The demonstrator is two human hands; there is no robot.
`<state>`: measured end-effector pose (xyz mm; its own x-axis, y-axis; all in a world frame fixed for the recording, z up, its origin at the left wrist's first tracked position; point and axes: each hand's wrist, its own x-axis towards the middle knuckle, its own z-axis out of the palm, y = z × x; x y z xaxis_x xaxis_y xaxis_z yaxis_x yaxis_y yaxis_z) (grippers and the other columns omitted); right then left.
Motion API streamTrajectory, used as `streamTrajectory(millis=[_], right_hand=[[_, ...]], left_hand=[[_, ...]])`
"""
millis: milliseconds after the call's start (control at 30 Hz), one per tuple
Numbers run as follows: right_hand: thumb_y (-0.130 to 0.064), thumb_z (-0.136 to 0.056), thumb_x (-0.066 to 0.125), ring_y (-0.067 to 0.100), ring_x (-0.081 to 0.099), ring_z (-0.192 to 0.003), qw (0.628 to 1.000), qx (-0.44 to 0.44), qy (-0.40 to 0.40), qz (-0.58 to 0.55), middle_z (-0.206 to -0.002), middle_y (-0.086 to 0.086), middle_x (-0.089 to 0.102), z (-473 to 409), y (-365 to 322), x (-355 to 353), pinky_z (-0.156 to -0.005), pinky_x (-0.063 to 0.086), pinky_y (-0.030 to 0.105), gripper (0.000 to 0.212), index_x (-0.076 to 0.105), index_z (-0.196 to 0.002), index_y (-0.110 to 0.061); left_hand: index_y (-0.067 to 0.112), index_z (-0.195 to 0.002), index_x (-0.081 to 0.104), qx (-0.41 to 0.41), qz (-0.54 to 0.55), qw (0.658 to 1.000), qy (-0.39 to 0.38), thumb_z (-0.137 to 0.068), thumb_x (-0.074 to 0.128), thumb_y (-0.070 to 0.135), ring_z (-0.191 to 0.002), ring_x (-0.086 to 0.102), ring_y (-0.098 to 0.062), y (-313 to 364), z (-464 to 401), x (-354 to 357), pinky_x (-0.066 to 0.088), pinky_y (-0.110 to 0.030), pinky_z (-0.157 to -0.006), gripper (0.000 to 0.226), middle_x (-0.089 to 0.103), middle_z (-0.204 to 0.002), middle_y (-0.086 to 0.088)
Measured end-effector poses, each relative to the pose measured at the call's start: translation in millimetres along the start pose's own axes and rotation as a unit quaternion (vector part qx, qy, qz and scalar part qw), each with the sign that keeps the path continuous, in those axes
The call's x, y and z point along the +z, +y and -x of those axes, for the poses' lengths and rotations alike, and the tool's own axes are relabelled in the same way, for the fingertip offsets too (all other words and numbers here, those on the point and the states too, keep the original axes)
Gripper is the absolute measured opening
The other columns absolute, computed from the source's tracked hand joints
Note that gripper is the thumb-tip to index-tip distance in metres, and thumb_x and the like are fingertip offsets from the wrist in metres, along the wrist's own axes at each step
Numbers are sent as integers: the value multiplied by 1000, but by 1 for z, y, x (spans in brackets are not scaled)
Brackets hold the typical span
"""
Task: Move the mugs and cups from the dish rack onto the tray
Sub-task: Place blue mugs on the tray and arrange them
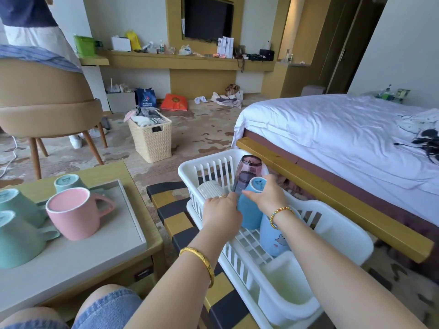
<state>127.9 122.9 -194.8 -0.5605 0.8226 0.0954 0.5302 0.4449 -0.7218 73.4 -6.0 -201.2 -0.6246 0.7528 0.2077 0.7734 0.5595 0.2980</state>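
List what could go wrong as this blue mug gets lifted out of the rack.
1. The blue mug, gripped by both hands (left hand, right hand), stands right against the purple glass tumbler; lifting it sideways could knock the tumbler over.
2. The white ribbed cup sits just beside the left hand and could get bumped.
3. The tray already holds the pink mug and three green ones; the remaining bare space is near its edge.
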Motion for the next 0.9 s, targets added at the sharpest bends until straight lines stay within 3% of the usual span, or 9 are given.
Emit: streamTrajectory(millis=[100, 267, 500, 633, 767, 900], right_hand=[[-47, -73, 72, 21, 55, -80, 998, -10, 45, -41, -95, 0, 56, 1, -3, -5, -63, 40, 29, 55, 44, -108, -16], [-50, -72, 71, 9, 56, -71, 982, -48, 120, -136, -82, -10, 57, 7, -12, -11, -52, 39, 21, 44, 46, -96, -23], [-45, -72, 74, -12, 56, -77, 950, -101, 147, -257, -87, -20, 55, 16, -28, -18, -59, 42, 6, 43, 45, -100, -29], [-42, -72, 74, -19, 53, -79, 943, -140, 123, -276, -91, -19, 55, 22, -35, -15, -63, 42, 0, 42, 46, -100, -29], [-41, -72, 74, -21, 52, -82, 949, -156, 74, -262, -94, -20, 55, 28, -38, -9, -65, 40, -2, 35, 44, -90, -41], [-42, -72, 74, -5, 56, -96, 951, -182, 28, -248, -106, -12, 56, 30, -40, -5, -74, 45, 10, 42, 47, -103, -32]], left_hand=[[16, -125, 41, 2, -1, 1000, 3, -90, 47, 36, -103, 57, -28, 0, 0, -1, 36, -33, -89, 41, 65, -106, -5], [14, -137, 29, -9, 15, 1000, 16, -83, 52, 55, -113, 54, -25, 0, -1, 2, 33, -33, -100, 72, 61, -115, -3], [16, -147, 9, -20, 102, 993, 54, -74, 60, 60, -139, 29, -19, -2, -2, 6, 19, -33, -115, 100, 31, -151, -3], [8, -146, 14, -37, 162, 979, 118, -72, 67, 54, -142, 21, -21, 0, -1, 7, 15, -31, -117, 102, 29, -152, -7], [7, -145, 19, -40, 198, 965, 170, -70, 71, 49, -140, 25, -23, 3, 3, 4, 16, -32, -116, 100, 34, -147, -10], [12, -146, 16, -24, 253, 947, 197, -68, 76, 39, -132, 34, -25, 5, 5, -3, 28, -37, -110, 103, 42, -140, -11]])
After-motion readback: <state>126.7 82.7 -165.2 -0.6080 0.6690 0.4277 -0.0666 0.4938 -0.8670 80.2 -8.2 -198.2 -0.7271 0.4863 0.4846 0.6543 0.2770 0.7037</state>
